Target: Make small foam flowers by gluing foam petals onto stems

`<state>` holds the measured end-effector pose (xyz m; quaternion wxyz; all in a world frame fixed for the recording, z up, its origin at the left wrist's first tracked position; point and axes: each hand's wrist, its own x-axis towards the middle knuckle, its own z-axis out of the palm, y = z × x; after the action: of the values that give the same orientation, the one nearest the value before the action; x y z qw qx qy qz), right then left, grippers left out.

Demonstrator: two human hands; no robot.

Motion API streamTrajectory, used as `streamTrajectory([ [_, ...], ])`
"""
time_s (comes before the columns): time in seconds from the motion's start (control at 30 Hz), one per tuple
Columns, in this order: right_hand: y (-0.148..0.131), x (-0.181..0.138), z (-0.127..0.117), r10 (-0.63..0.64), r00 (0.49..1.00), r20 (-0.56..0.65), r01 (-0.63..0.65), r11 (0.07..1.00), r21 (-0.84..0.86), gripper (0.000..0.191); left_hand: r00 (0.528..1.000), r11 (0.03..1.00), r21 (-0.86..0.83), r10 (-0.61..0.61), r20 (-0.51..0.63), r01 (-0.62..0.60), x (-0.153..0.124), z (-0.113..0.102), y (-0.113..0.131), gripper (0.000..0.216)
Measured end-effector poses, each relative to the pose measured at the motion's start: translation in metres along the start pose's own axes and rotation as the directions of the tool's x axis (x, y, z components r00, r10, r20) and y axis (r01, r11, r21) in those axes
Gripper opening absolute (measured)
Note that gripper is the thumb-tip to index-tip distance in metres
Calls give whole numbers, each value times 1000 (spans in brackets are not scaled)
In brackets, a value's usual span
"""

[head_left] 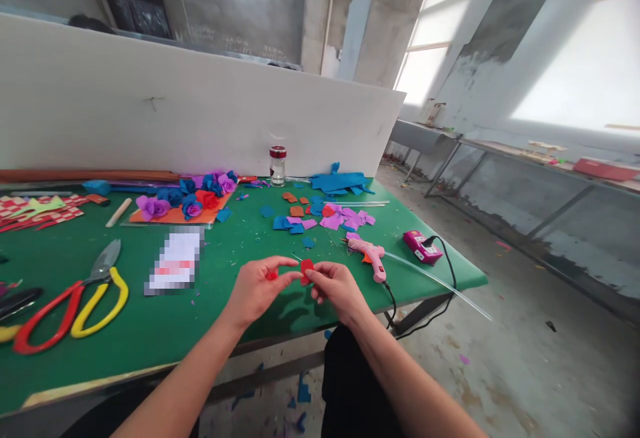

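Observation:
Just above the front edge of the green table, both my hands work close together. Between the thumb and fingers of my right hand point(336, 286) is a red paper petal point(307, 271), held upright. The thumb and forefinger of my left hand point(257, 290) reach to the petal's left side. A smaller red paper piece point(273, 274) sits within the curled left hand; its full shape is hidden. To the right of my hands lies a pink hot glue gun point(369, 256), with a clear glue stick point(440, 285) extending from its back. Purple paper petals point(345, 217) lie beyond it.
Paper flowers point(187, 198) rest on an orange sheet at the back left. Scissors with red and yellow handles point(85, 298) lie at left. A lidded glass jar point(278, 166) stands by the white board point(200, 105). A magenta power box point(423, 247) sits near the right edge, its cord hanging down.

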<state>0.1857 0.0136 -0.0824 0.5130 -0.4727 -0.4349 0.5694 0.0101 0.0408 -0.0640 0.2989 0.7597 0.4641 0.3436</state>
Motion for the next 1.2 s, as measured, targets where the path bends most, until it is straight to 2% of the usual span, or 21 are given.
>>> streamTrajectory([
  [0.07, 0, -5, 1, 0, 998, 66, 5, 997, -80, 31, 983, 968, -171, -181, 38, 184, 3, -4, 2, 43],
  [0.13, 1, -9, 5, 13, 992, 127, 3, 992, -124, 30, 957, 919, -277, -249, 149, 282, 4, -7, 4, 41],
  [0.23, 1, -13, 10, 34, 988, 148, -9, 986, -168, 30, 939, 903, -294, -248, 238, 313, 5, -6, 7, 33],
  [0.33, -4, -14, -1, 5, 989, 147, 42, 950, -310, 31, 957, 928, -259, -224, 183, 266, 7, -3, 5, 29],
  [0.4, -11, -14, -26, -104, 992, 67, 123, 867, -483, 32, 956, 941, -206, -234, 176, 269, 10, -3, 1, 30],
  [0.43, -14, -13, -44, -173, 985, -22, 133, 825, -549, 32, 952, 947, -149, -259, 163, 283, 12, -3, -2, 31],
  [0.5, -20, -12, -85, -274, 943, -191, 101, 779, -618, 31, 941, 949, -16, -309, 136, 314, 15, -3, -9, 30],
  [0.53, -21, -10, -105, -328, 900, -289, 56, 743, -667, 30, 937, 947, 39, -322, 132, 320, 17, -3, -12, 29],
  [0.57, -22, -8, -123, -387, 842, -376, -54, 633, -772, 29, 935, 945, 82, -326, 140, 317, 18, -3, -14, 28],
  [0.6, -22, -5, -137, -385, 826, -412, -172, 523, -835, 29, 933, 943, 116, -327, 152, 311, 19, -2, -16, 27],
  [0.63, -21, -1, -148, -331, 852, -407, -240, 445, -863, 29, 931, 941, 145, -328, 159, 306, 19, -2, -18, 27],
  [0.7, -19, 8, -159, -257, 889, -378, -268, 378, -886, 27, 928, 930, 199, -341, 151, 310, 20, 0, -20, 27],
  [0.83, -17, 20, -157, -161, 927, -339, -273, 328, -904, 26, 929, 911, 283, -346, 130, 299, 18, 5, -20, 25],
  [0.97, -16, 20, -156, -126, 942, -312, -263, 303, -916, 28, 928, 915, 263, -348, 134, 305, 13, 8, -22, 20],
  [1.0, -14, 18, -156, -134, 940, -314, -260, 318, -912, 28, 928, 916, 253, -351, 128, 311, 12, 8, -23, 20],
  [1.03, -13, 15, -156, -140, 933, -332, -258, 383, -887, 28, 928, 917, 246, -351, 127, 314, 11, 9, -24, 20],
  [1.07, -12, 12, -155, -126, 926, -356, -252, 497, -831, 26, 928, 918, 241, -351, 125, 315, 11, 8, -25, 20],
  [1.13, -10, 2, -151, -34, 924, -380, -209, 788, -580, 23, 929, 920, 238, -347, 127, 311, 10, 7, -25, 20],
  [1.17, -9, -2, -148, 20, 931, -363, -177, 898, -404, 22, 929, 920, 238, -347, 131, 310, 10, 7, -24, 20],
  [1.2, -9, -7, -146, 71, 939, -335, -153, 962, -225, 22, 928, 921, 238, -345, 138, 307, 10, 6, -24, 20],
])
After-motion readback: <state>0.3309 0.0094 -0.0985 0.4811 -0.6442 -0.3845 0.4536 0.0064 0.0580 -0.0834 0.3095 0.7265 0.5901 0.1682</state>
